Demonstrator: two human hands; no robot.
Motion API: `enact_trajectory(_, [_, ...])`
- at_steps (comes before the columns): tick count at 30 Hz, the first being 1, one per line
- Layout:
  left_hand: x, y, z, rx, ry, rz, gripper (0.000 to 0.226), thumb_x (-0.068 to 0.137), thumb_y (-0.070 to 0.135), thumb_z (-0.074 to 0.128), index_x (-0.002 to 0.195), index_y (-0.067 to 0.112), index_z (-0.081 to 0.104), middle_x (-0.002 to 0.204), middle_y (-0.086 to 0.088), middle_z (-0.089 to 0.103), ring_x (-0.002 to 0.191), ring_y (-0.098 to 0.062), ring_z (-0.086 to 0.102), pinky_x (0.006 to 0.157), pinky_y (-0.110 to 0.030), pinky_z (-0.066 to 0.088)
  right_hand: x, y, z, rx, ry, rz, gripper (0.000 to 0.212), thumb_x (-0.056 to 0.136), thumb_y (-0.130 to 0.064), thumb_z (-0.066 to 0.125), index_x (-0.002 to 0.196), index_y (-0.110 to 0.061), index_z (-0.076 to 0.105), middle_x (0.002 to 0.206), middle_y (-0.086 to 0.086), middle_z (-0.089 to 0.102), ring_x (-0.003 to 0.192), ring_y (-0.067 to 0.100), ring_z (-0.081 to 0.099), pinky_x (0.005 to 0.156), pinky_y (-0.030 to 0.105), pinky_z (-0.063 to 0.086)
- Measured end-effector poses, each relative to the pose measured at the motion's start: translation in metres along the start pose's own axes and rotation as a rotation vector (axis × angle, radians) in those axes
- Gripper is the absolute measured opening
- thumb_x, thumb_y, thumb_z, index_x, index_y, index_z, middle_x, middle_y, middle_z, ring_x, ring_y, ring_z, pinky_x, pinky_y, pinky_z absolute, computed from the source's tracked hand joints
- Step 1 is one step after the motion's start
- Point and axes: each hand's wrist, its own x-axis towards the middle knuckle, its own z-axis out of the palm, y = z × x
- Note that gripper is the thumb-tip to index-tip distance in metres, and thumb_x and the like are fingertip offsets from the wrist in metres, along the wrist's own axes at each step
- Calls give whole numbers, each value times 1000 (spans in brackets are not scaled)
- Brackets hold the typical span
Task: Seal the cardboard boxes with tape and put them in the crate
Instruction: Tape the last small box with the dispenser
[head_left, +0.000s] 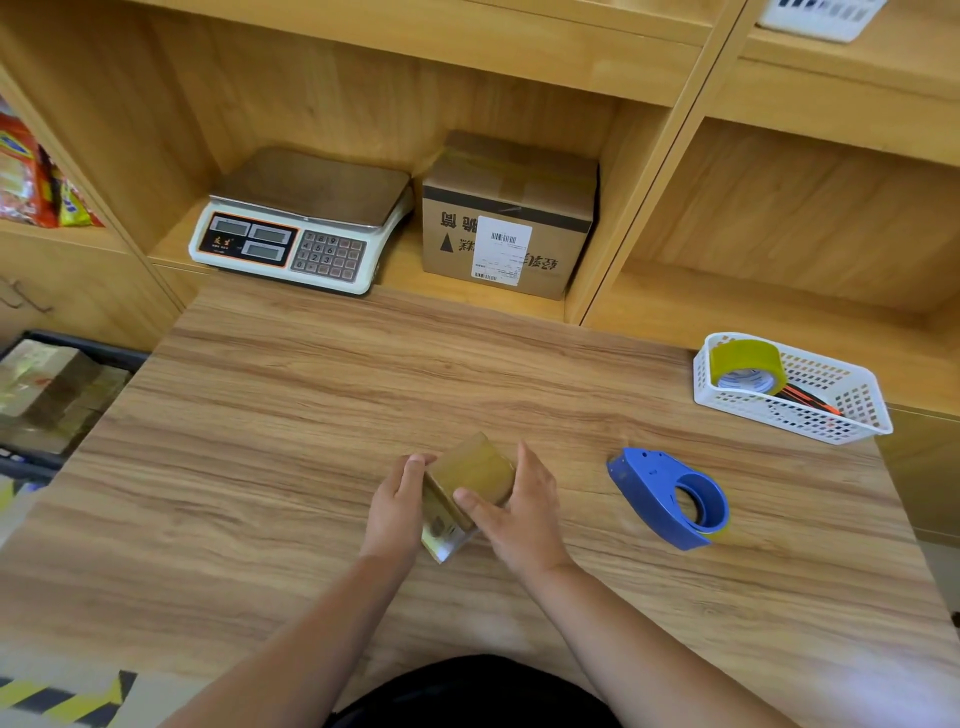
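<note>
A small cardboard box (475, 470) wrapped in glossy tape sits tilted between my hands above the middle of the wooden table (291, 395). My left hand (397, 506) grips its left side, fingers curled over the far corner. My right hand (519, 506) holds the right side, thumb pressed on the top face. A blue tape dispenser (670, 496) lies on the table to the right of my hands. The dark crate (111, 356) stands off the table's left edge with several taped boxes (41, 387) inside.
A white basket (831, 421) at the right back holds a roll of yellowish tape (748, 364) and a red-handled tool. On the shelf behind stand a weighing scale (301, 223) and a large labelled cardboard box (511, 218). Snack packets (26, 176) fill the left shelf.
</note>
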Motion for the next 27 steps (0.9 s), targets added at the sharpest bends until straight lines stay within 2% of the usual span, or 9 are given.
enact_trajectory(5, [10,14,-19,20,-149,-77,22,86,32,53,94,17,67,97,-6,66,93,-26,60,82,-41,47,12,-1,-6,55,-168,66,135,47,-81,61,152,-20,3,152,2,23,140,17,20,114,42,26])
enact_trajectory(8, [20,26,-29,163,-296,-32,21,87,29,63,105,18,64,105,0,65,99,-15,61,82,-29,49,20,2,-13,49,-278,-19,133,45,-77,69,150,-18,12,132,-6,35,124,12,35,104,29,32])
enact_trajectory(10, [25,33,-33,314,-433,48,50,80,33,73,125,22,54,121,7,57,107,-4,54,80,-13,41,23,4,-19,-10,-357,-80,136,44,-76,71,151,-24,6,130,-14,31,124,5,32,102,24,29])
enact_trajectory(11, [29,36,-35,419,-501,103,68,75,35,77,134,26,46,131,10,49,115,-3,47,87,-12,37,24,6,-22,-28,-381,-93,137,43,-75,72,152,-26,5,132,-15,30,126,4,30,104,25,28])
enact_trajectory(13, [33,40,-34,619,-647,199,96,65,43,83,144,34,30,141,15,29,128,-2,28,102,-19,27,26,9,-27,-29,-385,-97,136,41,-74,73,151,-25,10,133,-15,30,127,5,30,108,27,28])
enact_trajectory(15, [35,39,-31,752,-734,269,109,61,44,86,148,36,20,139,18,21,130,0,20,105,-22,23,26,9,-29,-2,-370,-96,128,40,-71,75,146,-24,22,131,-13,34,124,5,34,106,27,33])
enact_trajectory(18, [40,33,-28,746,-723,272,104,57,39,88,143,40,29,138,18,29,127,-1,28,102,-22,28,24,9,-27,58,-358,-108,94,44,-66,76,124,-30,43,119,-12,44,113,5,45,95,24,41])
enact_trajectory(21, [44,32,-29,637,-722,249,83,56,33,88,125,47,45,129,19,41,117,5,39,92,-16,36,22,8,-22,126,-335,-105,62,55,-50,79,108,-37,48,110,-10,50,104,5,51,85,22,44])
enact_trajectory(27, [48,32,-27,530,-679,195,63,51,34,85,103,53,56,122,15,45,110,9,43,77,-8,37,25,10,-20,179,-290,-126,46,66,-31,84,102,-37,57,101,-8,59,92,-1,56,76,13,43])
